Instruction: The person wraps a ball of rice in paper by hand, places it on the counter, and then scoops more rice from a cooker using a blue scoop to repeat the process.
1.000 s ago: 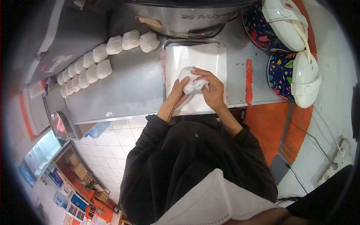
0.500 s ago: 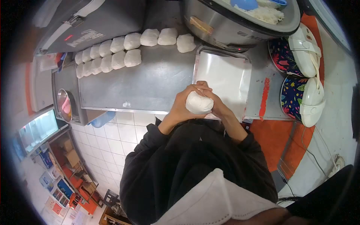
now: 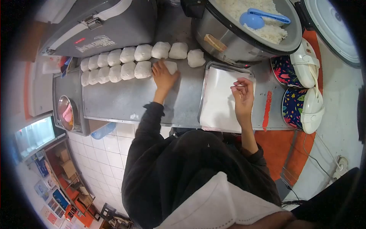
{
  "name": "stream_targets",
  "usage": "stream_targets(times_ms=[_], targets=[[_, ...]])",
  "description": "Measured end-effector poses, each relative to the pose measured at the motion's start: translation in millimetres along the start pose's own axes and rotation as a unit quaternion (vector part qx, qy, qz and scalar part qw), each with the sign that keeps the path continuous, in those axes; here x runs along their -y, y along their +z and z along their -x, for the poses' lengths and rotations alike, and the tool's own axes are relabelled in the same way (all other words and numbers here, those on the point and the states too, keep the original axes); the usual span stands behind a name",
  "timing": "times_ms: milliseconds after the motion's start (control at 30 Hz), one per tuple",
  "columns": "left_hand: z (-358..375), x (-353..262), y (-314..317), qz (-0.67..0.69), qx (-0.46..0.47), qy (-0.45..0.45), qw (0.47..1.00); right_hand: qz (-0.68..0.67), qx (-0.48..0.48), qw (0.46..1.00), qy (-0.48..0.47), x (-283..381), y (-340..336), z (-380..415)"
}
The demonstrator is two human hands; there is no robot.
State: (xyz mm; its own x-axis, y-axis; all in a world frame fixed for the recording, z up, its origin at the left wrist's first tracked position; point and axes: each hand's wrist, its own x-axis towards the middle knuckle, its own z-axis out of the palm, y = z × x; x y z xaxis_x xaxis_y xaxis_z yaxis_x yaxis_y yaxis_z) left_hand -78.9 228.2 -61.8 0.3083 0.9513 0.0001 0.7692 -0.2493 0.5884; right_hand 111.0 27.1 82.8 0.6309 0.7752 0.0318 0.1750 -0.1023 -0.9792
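My left hand [image 3: 164,79] rests on a white paper-wrapped rice packet [image 3: 171,67], fingers along its left side and thumb at its right. This packet sits on the metal table at the right end of the front row of wrapped packets [image 3: 127,71]. A back row of similar packets [image 3: 143,52] runs behind it. Over a stack of white wrapping paper [image 3: 219,95] in a metal tray [image 3: 202,91], my right hand [image 3: 244,95] hovers with loosely bent fingers apart, holding nothing visible.
A large rice cooker [image 3: 236,42] with cooked rice [image 3: 244,8] and a blue scoop [image 3: 253,19] stands at the back right. Two patterned food containers [image 3: 291,105] are at the right. A grey cooler box [image 3: 103,28] is back left, a metal bowl [image 3: 66,110] far left.
The packet cupped in both hands went left and forward to the front row with my left hand. My right hand separated from it and moved right over the paper. The view shifted slightly.
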Motion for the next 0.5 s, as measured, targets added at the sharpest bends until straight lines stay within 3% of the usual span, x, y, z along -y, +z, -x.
stream_targets(times_ms=[67,100,133,200,233,300,333,367,433,467,500], targets=[[11,-18,-1,-0.131,-0.082,0.111,0.982,0.009,0.021,1.0,-0.017,15,6,-3],[15,-11,7,-0.107,-0.101,0.165,0.975,0.017,0.039,0.998,-0.034,24,8,-8],[16,-3,12,-0.099,-0.109,0.167,0.975,0.019,0.029,0.999,-0.042,35,6,-13],[11,4,17,-0.112,-0.135,0.14,0.974,0.12,0.049,0.981,-0.143,63,-3,-29],[6,-1,0,-0.09,-0.065,0.09,0.99,0.163,0.022,0.968,-0.19,78,-11,-43],[4,23,1,-0.133,-0.145,0.11,0.974,0.19,-0.018,0.959,-0.211,109,-34,-83],[-4,28,0,-0.079,-0.088,0.022,0.993,0.221,-0.029,0.94,-0.259,122,-44,-113],[-5,47,12,-0.069,-0.125,0.067,0.987,0.252,-0.037,0.917,-0.307,131,-54,-149],[0,57,21,-0.057,-0.165,0.117,0.978,0.433,0.062,0.773,-0.459,117,-76,-239],[4,46,14,-0.107,-0.169,0.111,0.973,0.435,0.056,0.773,-0.459,96,-88,-271],[2,30,3,-0.157,-0.175,0.108,0.966,0.601,0.111,0.645,-0.459,70,-100,-299]])
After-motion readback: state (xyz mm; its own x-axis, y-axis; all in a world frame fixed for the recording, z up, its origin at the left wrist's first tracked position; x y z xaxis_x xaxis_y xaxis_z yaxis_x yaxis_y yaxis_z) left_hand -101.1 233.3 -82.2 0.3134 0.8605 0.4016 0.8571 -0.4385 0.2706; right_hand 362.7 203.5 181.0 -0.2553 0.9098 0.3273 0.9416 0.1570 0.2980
